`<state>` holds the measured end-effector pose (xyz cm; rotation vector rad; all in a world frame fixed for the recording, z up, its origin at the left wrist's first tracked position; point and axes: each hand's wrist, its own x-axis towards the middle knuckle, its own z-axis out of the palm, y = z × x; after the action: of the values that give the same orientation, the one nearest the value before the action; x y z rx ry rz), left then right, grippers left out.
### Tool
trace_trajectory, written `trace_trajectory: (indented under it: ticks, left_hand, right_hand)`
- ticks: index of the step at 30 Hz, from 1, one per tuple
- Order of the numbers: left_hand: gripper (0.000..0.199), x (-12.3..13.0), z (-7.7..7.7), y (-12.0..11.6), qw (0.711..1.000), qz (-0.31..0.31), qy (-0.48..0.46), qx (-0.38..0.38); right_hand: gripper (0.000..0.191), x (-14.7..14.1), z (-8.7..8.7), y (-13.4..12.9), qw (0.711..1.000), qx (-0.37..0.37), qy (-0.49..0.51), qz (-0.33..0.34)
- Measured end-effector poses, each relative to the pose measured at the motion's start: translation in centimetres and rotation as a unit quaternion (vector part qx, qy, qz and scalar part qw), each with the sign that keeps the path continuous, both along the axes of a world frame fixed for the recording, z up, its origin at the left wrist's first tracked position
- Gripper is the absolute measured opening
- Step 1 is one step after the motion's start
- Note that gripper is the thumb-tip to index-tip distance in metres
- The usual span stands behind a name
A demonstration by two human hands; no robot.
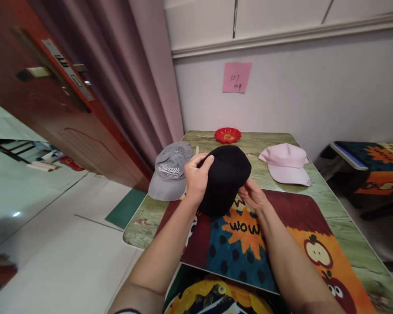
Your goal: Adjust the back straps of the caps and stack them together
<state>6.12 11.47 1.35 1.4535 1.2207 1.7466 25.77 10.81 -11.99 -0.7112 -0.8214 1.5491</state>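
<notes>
Black baseball cap (225,176) sits between my two hands, held up just above the near middle of the table, over the far edge of a colourful cartoon mat (249,244) printed with "WOW". I see my left hand (196,174) closed on the cap's left side, thumb and fingers wrapped over the crown near the top, firmly pinching the fabric. My right hand (253,195) grips the cap's lower right edge, fingers curled onto the rim; how much fabric it has under the fingertips I cannot tell, since the cap hides them in part.

Just left of the black cap, touching or nearly touching my left hand, lies a grey cap (170,174) with white embroidered lettering on its front, its brim pointing toward the table's left edge. To the right, set apart from the black one, a pale pink cap (286,163) rests with its brim toward me. Behind the black cap, near the far edge, stands a small red dish (228,134). All of it rests on a green marbled table (340,209). On the wall above hangs a pink note (236,77) with handwriting, and a mauve curtain (134,78) falls at the left beside a dark red door (36,96).
</notes>
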Motion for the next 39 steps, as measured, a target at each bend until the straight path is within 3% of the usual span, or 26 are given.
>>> trace_trajectory:
  ticks: [2, 6, 8, 10, 12, 14, 16, 21, 24, 29, 31, 35, 39]
  left_hand:
    - [0.014, 0.6, -1.2, -0.4, 0.999, -0.007, 0.033, 0.017]
    - [0.035, -0.3, -1.7, -0.2, 0.998, -0.038, 0.052, 0.012]
    - [0.039, -1.4, -1.8, 0.7, 0.997, -0.040, 0.039, -0.049]
    - [0.041, -2.5, -1.9, 2.0, 0.986, -0.060, 0.034, -0.149]
    - [0.045, -3.4, -1.9, 3.1, 0.959, -0.115, 0.040, -0.257]
    - [0.047, -4.0, -1.6, 4.0, 0.933, -0.168, 0.048, -0.314]
    - [0.044, -4.2, -0.9, 4.6, 0.932, -0.194, 0.044, -0.302]
    - [0.031, -3.8, 0.2, 4.7, 0.963, -0.209, 0.006, -0.168]
    - [0.026, -3.9, -1.3, 4.0, 0.973, -0.193, 0.000, -0.129]
    - [0.024, -4.1, -5.5, 2.8, 0.970, -0.151, 0.074, -0.178]
    - [0.028, -3.7, -6.0, 2.8, 0.972, -0.133, 0.121, -0.153]
    - [0.047, -2.0, -4.3, 3.2, 0.955, -0.145, 0.254, -0.054]
    - [0.030, -0.2, -2.0, 3.3, 0.915, -0.225, 0.330, -0.052]
  right_hand:
    - [0.032, 0.6, 0.0, 0.4, 0.999, 0.012, 0.003, -0.037]
    - [0.029, 1.3, 0.4, 0.9, 0.996, 0.032, 0.028, -0.081]
    - [0.025, 1.4, 0.7, 0.9, 0.995, 0.029, 0.039, -0.088]
    - [0.032, 1.2, 0.9, 0.8, 0.995, 0.030, 0.036, -0.085]
    - [0.043, 0.9, 1.1, 0.8, 0.995, 0.039, 0.021, -0.084]
    - [0.050, 0.7, 1.4, 0.8, 0.994, 0.052, 0.006, -0.096]
    - [0.053, 0.8, 1.7, 0.9, 0.991, 0.063, 0.005, -0.119]
    - [0.052, 2.5, 2.2, 0.9, 0.982, 0.090, -0.023, -0.166]
    - [0.036, 3.7, 1.7, 0.9, 0.978, 0.093, -0.071, -0.171]
    - [0.023, 4.6, 0.5, 1.3, 0.966, 0.092, -0.143, -0.194]
    - [0.021, 4.6, 0.3, 1.4, 0.960, 0.092, -0.167, -0.207]
    - [0.020, 4.7, 0.3, 1.5, 0.945, 0.105, -0.211, -0.226]
    - [0.019, 5.2, 0.5, 1.4, 0.923, 0.129, -0.283, -0.226]
